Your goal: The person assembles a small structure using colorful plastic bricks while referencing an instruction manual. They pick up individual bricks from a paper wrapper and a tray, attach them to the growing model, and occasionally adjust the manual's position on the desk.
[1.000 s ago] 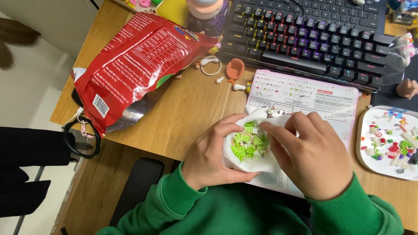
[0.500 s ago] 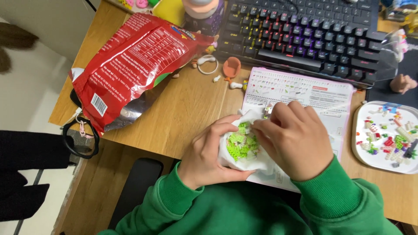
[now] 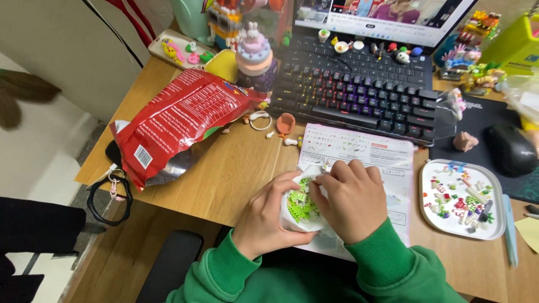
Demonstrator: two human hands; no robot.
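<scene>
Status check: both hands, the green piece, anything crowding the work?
Left hand cups the white-and-green block piece. Right hand rests on top of it, fingertips at its upper edge. Instruction sheet lies underneath; parts tray sits off to the right, apart.

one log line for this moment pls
left hand: cups small white bag of green bricks | right hand: fingers at bag opening | under: instruction sheet | right: parts tray
</scene>
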